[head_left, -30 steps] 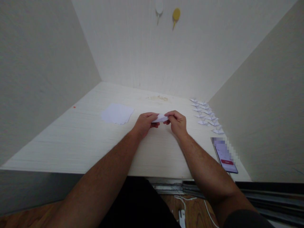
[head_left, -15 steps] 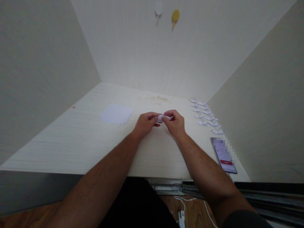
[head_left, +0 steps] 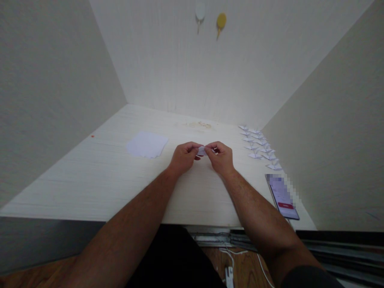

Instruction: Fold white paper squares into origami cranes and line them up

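Left hand (head_left: 183, 158) and right hand (head_left: 222, 158) nearly meeting above the middle of the desk (head_left: 198, 196), both narrow, thumbs and fingers pinching one small folded piece of white paper (head_left: 201, 151). Change since a second ago: right hand then gripped the far right end, leaving a long strip bare between the hands; now the right thumb lies over the paper, close to the left thumb, and only a short patch shows between them. Left hand has hardly shifted.

Paper: white, creased into a slim, compact form, held level; finer folds hidden by fingers and too small to read.

Left of the hands, a loose stack of white sheets (head_left: 147, 145), edges uneven, flat on the desk. Right, near the side wall, folded paper cranes (head_left: 255, 155) in two slanting rows, points outward. Nearer the person, below the cranes, a phone (head_left: 282, 196), screen lit, partly pixelated. Brownish stain (head_left: 204, 125) beyond the hands; on the back wall, a yellow hook (head_left: 221, 20) beside a white one
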Motion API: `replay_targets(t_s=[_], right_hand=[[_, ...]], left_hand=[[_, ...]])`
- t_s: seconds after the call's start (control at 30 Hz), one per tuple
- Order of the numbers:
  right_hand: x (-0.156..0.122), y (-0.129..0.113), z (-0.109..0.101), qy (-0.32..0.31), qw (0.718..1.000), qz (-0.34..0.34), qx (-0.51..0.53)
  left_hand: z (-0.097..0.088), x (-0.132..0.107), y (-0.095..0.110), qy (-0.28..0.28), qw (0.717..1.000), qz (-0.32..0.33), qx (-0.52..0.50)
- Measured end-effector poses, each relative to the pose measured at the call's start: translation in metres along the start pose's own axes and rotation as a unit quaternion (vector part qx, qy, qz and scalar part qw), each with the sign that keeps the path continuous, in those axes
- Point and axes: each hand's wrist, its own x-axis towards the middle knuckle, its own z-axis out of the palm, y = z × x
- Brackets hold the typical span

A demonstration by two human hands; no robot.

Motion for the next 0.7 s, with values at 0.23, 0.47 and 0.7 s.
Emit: replay_targets(t_s=[0.23, 0.47, 0.7], right_hand=[[-0.0009, -0.0015, 0.0026, -0.008, 1.000, 0.010, 0.023], [-0.0015, -0.0048, 0.0020, 0.002, 0.999, 0.040, 0.036], [-0.0019, -0.0017, 0.0018, -0.006, 0.997, 0.043, 0.062]], left_hand=[[-0.0019, -0.0016, -0.0042, 0.011, 0.999, 0.010, 0.049], [-0.0047, 0.0016, -0.0096, 0.043, 0.997, 0.031, 0.061], [-0.0020, 0.0007, -0.0051, 0.055, 0.998, 0.005, 0.032]])
